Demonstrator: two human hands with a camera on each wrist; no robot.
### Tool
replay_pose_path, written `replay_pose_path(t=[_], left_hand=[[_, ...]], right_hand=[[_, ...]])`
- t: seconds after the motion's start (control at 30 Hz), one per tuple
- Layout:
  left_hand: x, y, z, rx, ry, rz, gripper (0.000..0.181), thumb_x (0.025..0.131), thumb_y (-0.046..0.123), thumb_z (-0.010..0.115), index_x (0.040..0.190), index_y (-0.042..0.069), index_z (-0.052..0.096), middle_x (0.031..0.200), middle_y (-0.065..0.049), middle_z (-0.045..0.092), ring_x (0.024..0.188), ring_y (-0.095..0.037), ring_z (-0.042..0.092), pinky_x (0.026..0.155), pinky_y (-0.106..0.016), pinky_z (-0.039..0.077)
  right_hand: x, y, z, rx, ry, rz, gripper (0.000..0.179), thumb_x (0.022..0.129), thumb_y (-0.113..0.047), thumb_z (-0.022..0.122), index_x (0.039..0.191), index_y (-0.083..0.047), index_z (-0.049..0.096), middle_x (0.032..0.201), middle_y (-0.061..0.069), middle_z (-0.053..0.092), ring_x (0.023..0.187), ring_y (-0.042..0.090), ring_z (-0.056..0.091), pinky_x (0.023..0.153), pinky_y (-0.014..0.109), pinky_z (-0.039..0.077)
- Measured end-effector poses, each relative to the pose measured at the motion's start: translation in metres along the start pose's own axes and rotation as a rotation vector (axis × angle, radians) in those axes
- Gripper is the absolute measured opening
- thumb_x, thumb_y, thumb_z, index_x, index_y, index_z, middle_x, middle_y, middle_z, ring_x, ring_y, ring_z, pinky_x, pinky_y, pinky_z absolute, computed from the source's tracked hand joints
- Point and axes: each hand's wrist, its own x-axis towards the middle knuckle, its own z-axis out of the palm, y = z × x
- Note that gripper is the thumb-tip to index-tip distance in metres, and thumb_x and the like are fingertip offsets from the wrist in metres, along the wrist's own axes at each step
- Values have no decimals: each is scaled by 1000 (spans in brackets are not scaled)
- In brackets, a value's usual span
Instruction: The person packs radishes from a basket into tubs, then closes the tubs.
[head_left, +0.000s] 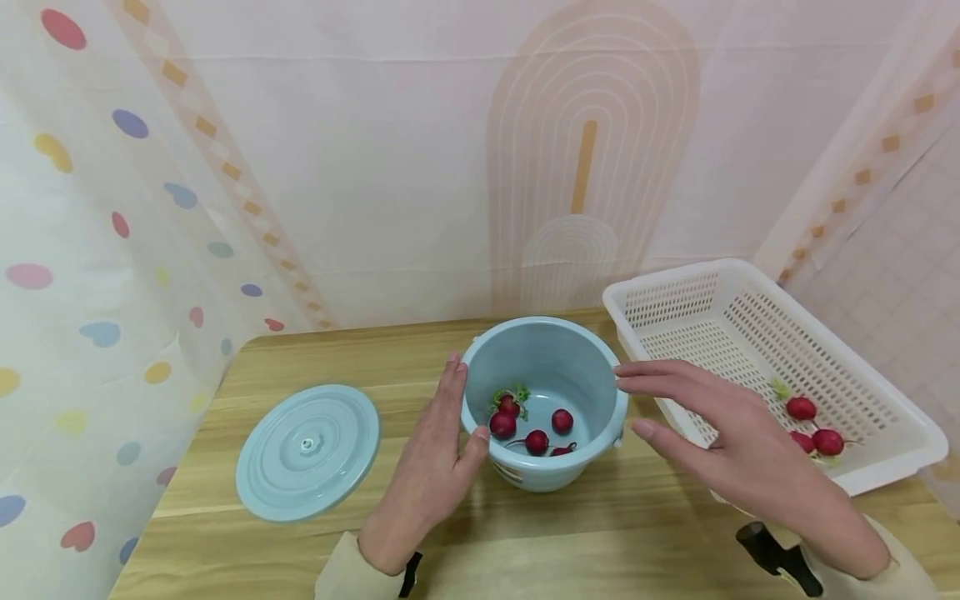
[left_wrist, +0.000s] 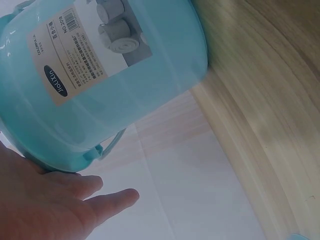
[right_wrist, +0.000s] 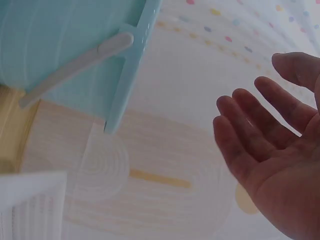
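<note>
A light blue plastic bucket (head_left: 551,362) stands upright on the table with several red radishes (head_left: 536,442) on its bottom, one with green leaves. My left hand (head_left: 431,467) lies along the left rim, fingers straight; in the left wrist view they are at the rim beside the bucket's printed label (left_wrist: 87,52). To the right of the bucket, my right hand (head_left: 727,437) is held with relaxed, extended fingers and nothing in it. The right wrist view shows a gap between this hand (right_wrist: 275,140) and the bucket with its grey handle (right_wrist: 80,65).
A round light blue lid (head_left: 300,454) lies flat on the wooden table (head_left: 420,367) at left. At right sits a white perforated basket (head_left: 682,342) with a few radishes (head_left: 828,442) at its near end. A patterned curtain (head_left: 405,167) hangs behind.
</note>
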Motion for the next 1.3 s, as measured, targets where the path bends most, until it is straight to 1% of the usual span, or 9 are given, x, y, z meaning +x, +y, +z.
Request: replay_pose_path(t=[0.23,0.33,0.43,0.53,0.67,0.77,0.87,1.0,1.3], left_hand=[[-1,0,2,2,-7,-6,74,103,31,50,164,2,21,173,-10,15,155,-31,26,119,-55,32],[-2,0,2,4,-8,-6,74,103,32,48,165,3,20,173,-8,13,155,-31,26,119,-54,32],[-2,0,3,5,-9,-4,75,103,32,48,165,4,19,173,-8,13,155,-30,26,120,-54,31],[-2,0,4,4,-15,-9,75,103,32,49,166,5,18,173,-8,12,155,-30,25,120,-54,31],[-2,-1,3,5,-15,-12,75,103,32,49,166,5,18,174,-7,12,155,-30,25,120,-55,31],[-1,-1,2,7,-15,-14,75,103,31,49,166,5,18,174,-6,12,155,-30,25,120,-55,31],[-1,-1,2,10,-17,-17,75,103,31,50,166,6,17,174,-5,11,155,-30,26,120,-54,31],[0,-1,1,8,-17,-21,75,103,30,50,166,6,17,174,-4,11,155,-31,27,119,-55,31],[0,-1,0,15,-19,-21,75,103,31,49,166,5,17,173,-8,13,155,-31,26,119,-55,32]], right_hand=[[-22,13,-22,-24,76,39,60,79,3,84,131,-22,71,133,-8,68,124,-1,59,99,10,42],[-30,24,-29,-20,113,34,55,79,2,84,128,-18,73,128,-6,71,118,-2,61,82,10,48],[-36,37,-36,-4,166,-12,40,85,-7,83,123,-12,76,121,-3,74,102,-3,62,61,12,43],[-41,51,-40,61,201,-56,30,92,-17,79,119,-3,76,118,-2,75,82,-2,58,55,15,38],[-51,68,-47,250,167,-71,31,92,-3,76,118,12,70,122,6,73,84,3,64,61,12,50],[-59,76,-55,323,113,0,36,86,16,72,122,15,66,125,8,72,100,7,69,66,16,57],[-65,81,-64,274,68,119,47,81,27,68,125,10,67,126,5,71,110,7,68,78,17,57],[-69,91,-72,159,29,213,49,81,23,70,125,3,70,123,1,73,111,4,67,97,9,45],[-86,129,-80,107,-22,338,41,88,16,69,124,-4,72,119,-9,74,107,-4,65,89,5,46]])
